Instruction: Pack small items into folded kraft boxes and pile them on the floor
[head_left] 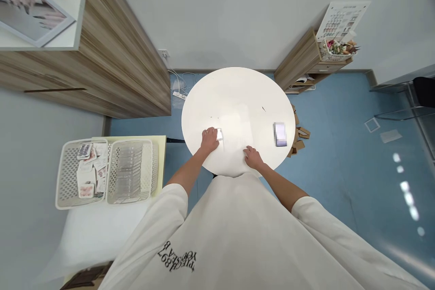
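Note:
My left hand [210, 140] rests on the round white table, its fingers curled at a small white rectangular piece [219, 134] with a grey edge; the grip is partly hidden. A pale, nearly see-through sheet [243, 122] appears to lie flat on the tabletop between my hands; glare blurs its outline. At the sheet's lower right corner is my right hand [253, 157], fingers stretched out and touching the surface, with nothing visible in them. To the right on the table lies a phone-like device [280, 134], its screen blurred out. A small dark sliver [264, 108] lies farther back.
The round white table [234, 79] stands near the wall. Left are white baskets [112, 145] holding cards and clear plastic cases. A wooden cabinet [136, 54] rises behind them. Cardboard pieces [301, 133] lie on the floor at right, below a small shelf [302, 59] with a flower basket.

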`<state>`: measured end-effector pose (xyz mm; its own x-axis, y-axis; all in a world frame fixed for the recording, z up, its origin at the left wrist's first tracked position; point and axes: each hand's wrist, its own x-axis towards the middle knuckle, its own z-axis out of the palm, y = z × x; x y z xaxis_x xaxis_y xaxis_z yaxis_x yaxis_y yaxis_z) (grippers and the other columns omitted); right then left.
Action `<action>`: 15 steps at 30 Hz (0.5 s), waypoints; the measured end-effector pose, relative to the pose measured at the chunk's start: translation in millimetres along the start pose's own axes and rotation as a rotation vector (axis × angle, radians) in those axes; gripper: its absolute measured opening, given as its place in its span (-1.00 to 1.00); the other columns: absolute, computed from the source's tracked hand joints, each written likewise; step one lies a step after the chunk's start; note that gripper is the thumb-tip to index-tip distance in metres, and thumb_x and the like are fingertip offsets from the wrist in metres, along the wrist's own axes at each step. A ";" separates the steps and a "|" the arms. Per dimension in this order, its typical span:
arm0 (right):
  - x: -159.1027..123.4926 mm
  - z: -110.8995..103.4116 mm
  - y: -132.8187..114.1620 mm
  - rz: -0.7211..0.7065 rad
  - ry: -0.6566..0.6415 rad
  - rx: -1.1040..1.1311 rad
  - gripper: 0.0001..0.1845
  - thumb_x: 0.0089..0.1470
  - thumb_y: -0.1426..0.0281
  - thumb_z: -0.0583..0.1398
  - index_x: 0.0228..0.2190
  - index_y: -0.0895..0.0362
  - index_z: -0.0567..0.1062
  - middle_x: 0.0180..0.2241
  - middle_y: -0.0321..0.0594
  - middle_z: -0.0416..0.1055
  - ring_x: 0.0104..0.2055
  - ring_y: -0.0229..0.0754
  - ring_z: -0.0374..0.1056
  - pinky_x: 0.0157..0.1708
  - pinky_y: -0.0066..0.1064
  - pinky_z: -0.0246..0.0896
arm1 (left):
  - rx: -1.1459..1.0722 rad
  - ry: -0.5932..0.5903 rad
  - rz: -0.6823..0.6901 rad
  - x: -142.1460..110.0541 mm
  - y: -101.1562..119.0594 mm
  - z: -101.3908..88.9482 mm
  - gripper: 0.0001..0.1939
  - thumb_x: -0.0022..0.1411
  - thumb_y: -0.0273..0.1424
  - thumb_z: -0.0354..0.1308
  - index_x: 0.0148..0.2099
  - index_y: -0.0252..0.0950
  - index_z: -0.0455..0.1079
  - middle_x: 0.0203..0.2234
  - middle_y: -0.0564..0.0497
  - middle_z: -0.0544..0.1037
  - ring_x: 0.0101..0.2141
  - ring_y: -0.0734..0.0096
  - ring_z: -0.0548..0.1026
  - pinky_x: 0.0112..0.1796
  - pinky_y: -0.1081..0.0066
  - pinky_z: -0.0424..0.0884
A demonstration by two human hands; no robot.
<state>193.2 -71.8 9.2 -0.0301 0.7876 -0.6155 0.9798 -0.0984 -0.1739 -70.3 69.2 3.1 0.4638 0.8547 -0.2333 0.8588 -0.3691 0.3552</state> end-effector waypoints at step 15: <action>-1.3 6.9 30.3 -0.105 0.045 -0.056 -0.51 0.15 0.53 0.12 0.13 0.14 0.40 0.31 -0.01 0.12 0.24 0.08 0.12 0.19 -0.16 0.06 | -0.007 -0.131 0.142 32.6 109.0 53.7 -0.46 0.19 -0.49 0.13 0.21 -0.26 0.17 0.23 -0.23 0.28 0.31 -0.01 0.12 0.23 0.07 0.07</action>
<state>221.5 -80.0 -0.6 -0.1256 0.8184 -0.5608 0.9813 0.0193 -0.1915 50.2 37.2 -14.4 0.6051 0.7391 -0.2959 0.7813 -0.4798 0.3993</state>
